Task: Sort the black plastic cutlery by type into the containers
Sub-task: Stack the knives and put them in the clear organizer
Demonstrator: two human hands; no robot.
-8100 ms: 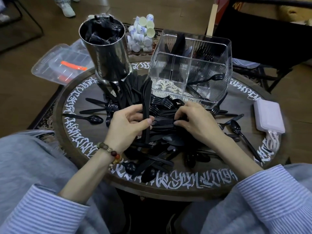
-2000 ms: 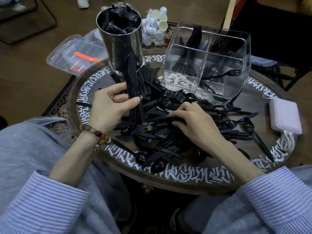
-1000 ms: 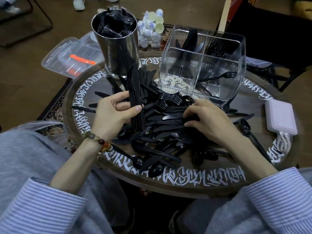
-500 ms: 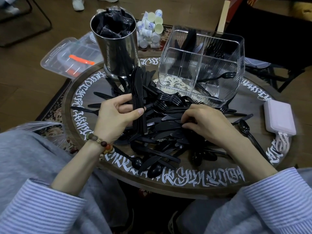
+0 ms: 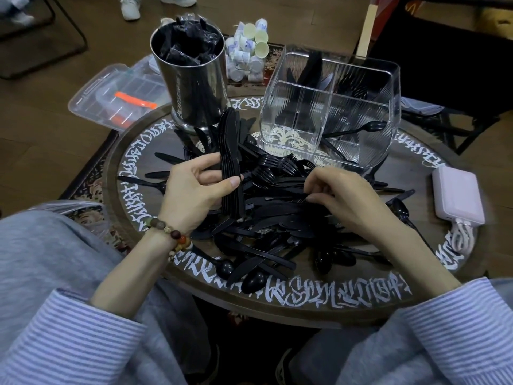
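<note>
Above the table, the left hand clamps a knife stack; right hand fingers pinch one knife from the pile, whose tangled neighbours could drag out.

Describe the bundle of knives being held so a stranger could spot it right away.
Start at the round table with white lettering and find the pile of black cutlery in its middle. At the pile's left edge, the left hand grips a stack of knives. It alone stands upright, neatly aligned, while everything around lies scattered flat.
</note>
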